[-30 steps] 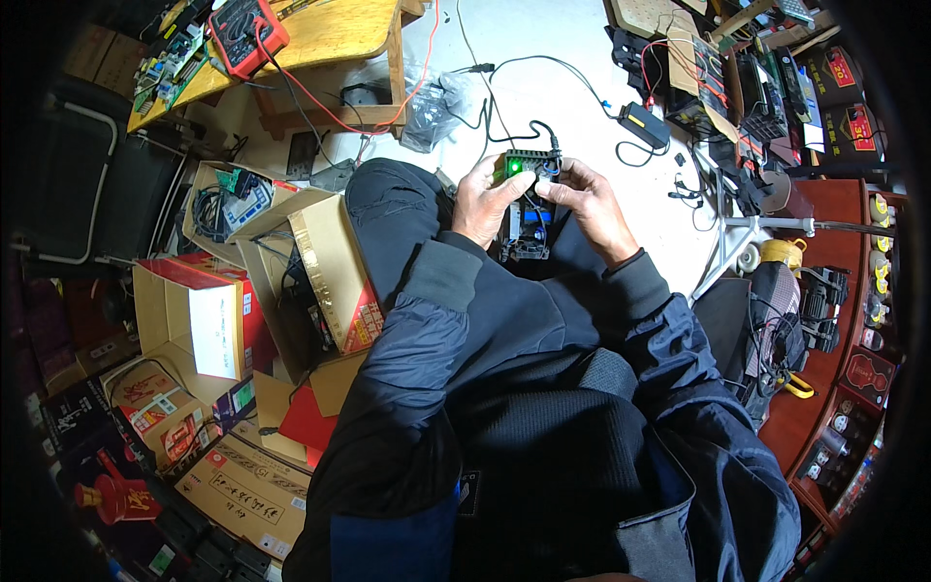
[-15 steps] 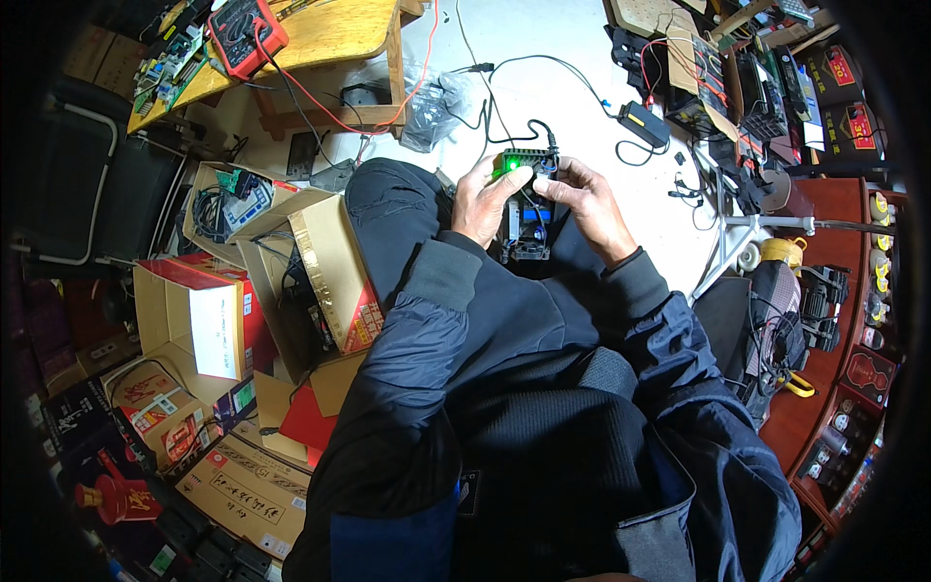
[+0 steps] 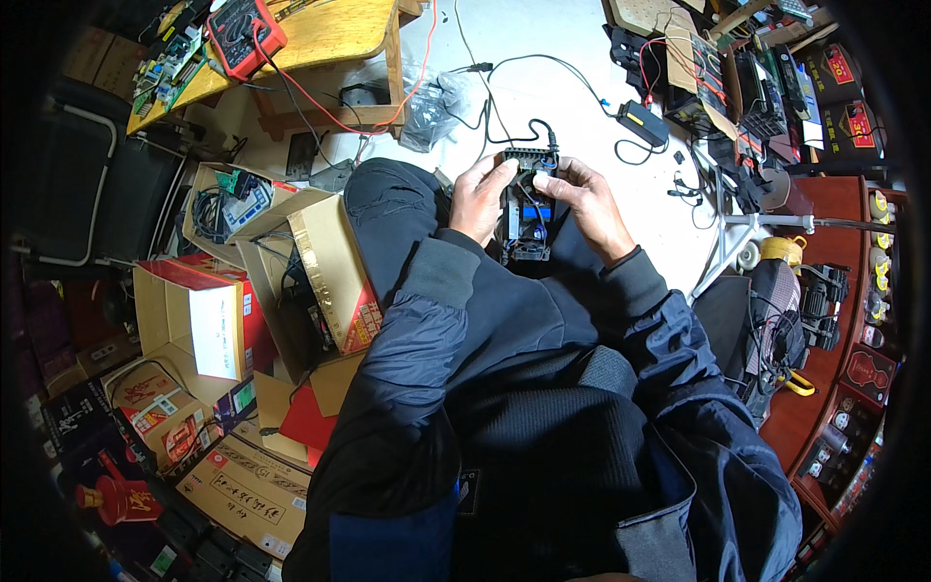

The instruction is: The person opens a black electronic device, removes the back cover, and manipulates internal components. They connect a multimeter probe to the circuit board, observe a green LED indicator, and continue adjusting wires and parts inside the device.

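Between my legs is a black electronic device with blue parts and wires showing in its open body. My left hand grips its left side, the thumb lying on the upper face. On the other side my right hand holds the upper right edge, thumb pressed over the front and fingers hidden behind. A black cable runs to the device's top right corner, beside my right fingertips.
Ahead on the floor lies a black power adapter with its cables. A wooden bench at the far left carries a red multimeter. Open cardboard boxes crowd my left; a metal stand is at right.
The bright green light at the device's top left is no longer seen. My left thumb has shifted slightly left and up along the device; my right hand stays nearly in place.
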The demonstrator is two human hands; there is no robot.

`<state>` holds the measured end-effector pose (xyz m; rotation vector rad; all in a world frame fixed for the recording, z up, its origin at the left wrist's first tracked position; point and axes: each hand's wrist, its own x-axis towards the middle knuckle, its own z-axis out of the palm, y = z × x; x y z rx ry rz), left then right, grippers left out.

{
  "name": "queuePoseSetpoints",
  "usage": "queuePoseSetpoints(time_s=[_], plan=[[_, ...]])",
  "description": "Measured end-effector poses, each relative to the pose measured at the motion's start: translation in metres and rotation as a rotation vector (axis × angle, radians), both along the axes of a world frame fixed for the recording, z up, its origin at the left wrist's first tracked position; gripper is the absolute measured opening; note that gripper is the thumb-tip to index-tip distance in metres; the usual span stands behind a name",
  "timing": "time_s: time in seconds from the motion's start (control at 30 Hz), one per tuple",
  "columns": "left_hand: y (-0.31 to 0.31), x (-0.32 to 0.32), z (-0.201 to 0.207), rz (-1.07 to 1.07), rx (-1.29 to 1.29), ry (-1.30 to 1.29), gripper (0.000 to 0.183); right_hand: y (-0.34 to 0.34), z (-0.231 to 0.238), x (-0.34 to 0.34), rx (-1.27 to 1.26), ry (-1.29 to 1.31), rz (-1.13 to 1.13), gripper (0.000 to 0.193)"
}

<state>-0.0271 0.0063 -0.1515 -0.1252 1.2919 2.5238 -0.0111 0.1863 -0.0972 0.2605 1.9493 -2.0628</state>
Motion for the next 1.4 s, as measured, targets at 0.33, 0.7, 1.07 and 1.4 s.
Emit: queuePoseSetpoints(time_s=[0.33,0.7,1.07,1.4], plan=[[-0.001,-0.002,-0.013,0.016,-0.213,0.094,0.029,-0.001,0.0,0.0,0.013,-0.013,0.011,0.034],[-0.005,-0.003,0.0,-0.148,0.155,-0.093,0.028,0.009,-0.016,-0.001,-0.179,-0.121,-0.099,0.025],[0.001,0.001,-0.023,-0.267,-0.1,-0.034,0.03,0.029,-0.045,-0.003,-0.453,-0.203,-0.225,0.03],[0.002,0.002,-0.014,-0.301,-0.006,-0.073,0.035,0.027,-0.045,-0.004,-0.346,-0.102,-0.195,0.025]])
